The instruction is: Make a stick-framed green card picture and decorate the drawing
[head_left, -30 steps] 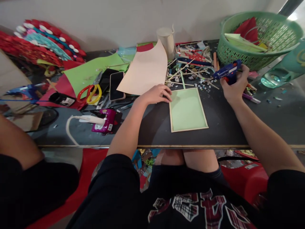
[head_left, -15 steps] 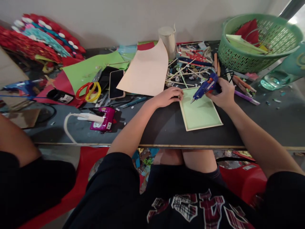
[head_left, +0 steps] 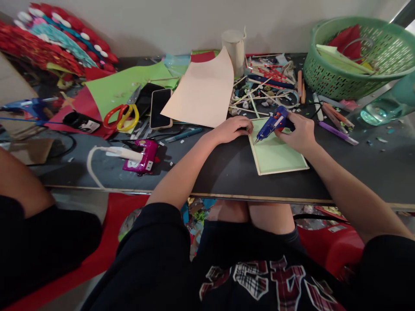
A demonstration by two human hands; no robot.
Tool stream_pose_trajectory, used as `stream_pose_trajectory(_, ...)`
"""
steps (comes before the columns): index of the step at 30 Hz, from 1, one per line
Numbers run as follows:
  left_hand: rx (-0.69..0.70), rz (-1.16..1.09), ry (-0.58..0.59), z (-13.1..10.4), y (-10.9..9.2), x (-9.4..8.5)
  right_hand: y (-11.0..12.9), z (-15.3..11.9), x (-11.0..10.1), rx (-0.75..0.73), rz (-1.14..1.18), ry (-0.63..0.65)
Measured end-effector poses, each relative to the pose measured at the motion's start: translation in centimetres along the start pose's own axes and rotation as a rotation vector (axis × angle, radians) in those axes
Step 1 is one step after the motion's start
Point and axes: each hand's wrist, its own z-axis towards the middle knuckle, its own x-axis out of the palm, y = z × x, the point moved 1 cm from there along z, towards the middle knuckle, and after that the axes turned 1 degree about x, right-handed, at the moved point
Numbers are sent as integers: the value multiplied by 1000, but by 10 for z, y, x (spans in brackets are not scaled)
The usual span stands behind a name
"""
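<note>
A pale green sheet (head_left: 280, 153) edged with thin light sticks lies on the dark table. At its upper left corner my left hand (head_left: 234, 128) has its fingers closed on the edge. A blue glue gun (head_left: 271, 124) is held by my right hand (head_left: 300, 133), its nozzle pointing down and left, close to the sheet's left edge. Whether the tip touches the stick cannot be made out.
Loose sticks and pebbles (head_left: 256, 97) lie behind the sheet. Around them are a green basket (head_left: 343, 80), a cup (head_left: 234, 52), peach paper (head_left: 202, 90), a phone (head_left: 161, 109), scissors (head_left: 128, 117) and a magenta power socket (head_left: 147, 157). A person's arm (head_left: 22, 185) is at the left.
The glue gun in my right hand has moved down and left, its nozzle now nearer the sheet's left edge. My left hand stays at the corner. The view has shifted slightly.
</note>
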Motion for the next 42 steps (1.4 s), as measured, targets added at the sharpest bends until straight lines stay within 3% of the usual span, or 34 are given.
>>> stream_pose_trajectory(8,-20,6,12,1,-4,-2,2,-2,4,67,-92,43)
stream_pose_trajectory(25,-63,55,-2,0,0,0,7,-4,6,45,-128,51)
stream_pose_trajectory(42,-50,23,-15,-1,3,1,23,-6,-4,138,-229,199)
